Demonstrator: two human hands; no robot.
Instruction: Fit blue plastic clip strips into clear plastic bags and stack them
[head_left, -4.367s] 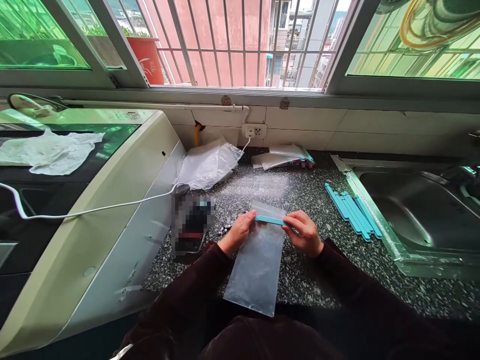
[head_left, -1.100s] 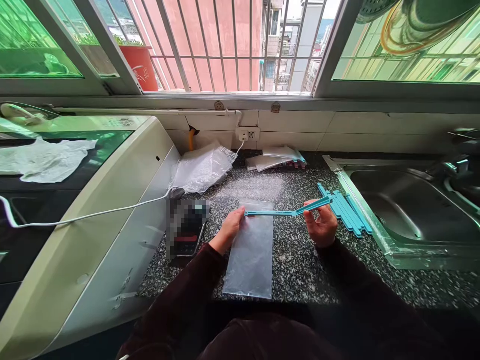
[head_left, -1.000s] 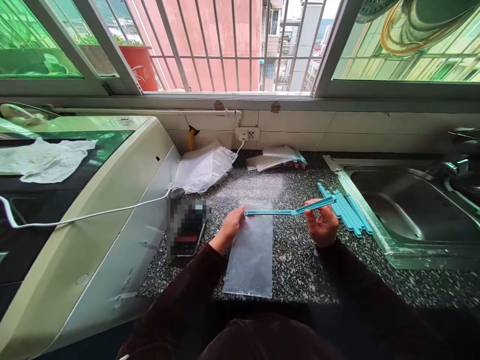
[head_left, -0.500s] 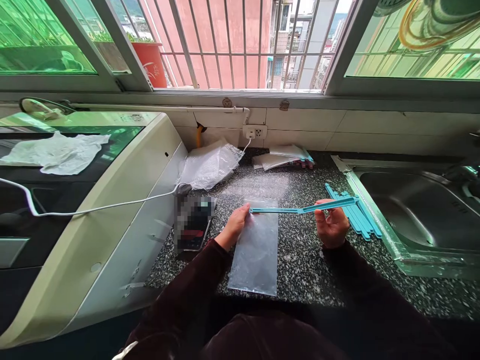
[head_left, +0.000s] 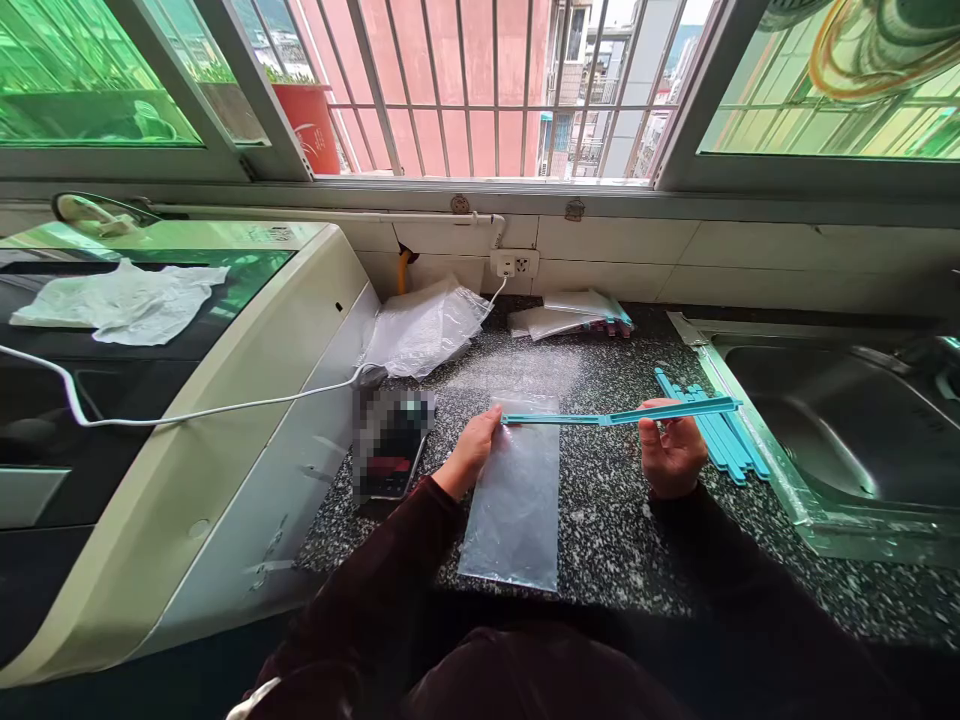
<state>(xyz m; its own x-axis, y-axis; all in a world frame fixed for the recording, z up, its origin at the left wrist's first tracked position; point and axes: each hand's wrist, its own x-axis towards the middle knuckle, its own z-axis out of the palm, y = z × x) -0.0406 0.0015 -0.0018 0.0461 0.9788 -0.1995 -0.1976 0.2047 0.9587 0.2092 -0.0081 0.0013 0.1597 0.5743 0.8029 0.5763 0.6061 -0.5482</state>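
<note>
Here, the left hand (head_left: 472, 452) pinches one end of a long, hinged, light-blue plastic clip (head_left: 611, 418); the right hand (head_left: 675, 460) pinches its other arm. A clear, rectangular plastic bag (head_left: 514, 510) lies beneath, just beside the left grip. Uneven pressure could skew the bag, while overbending might crack the hinge.
</note>
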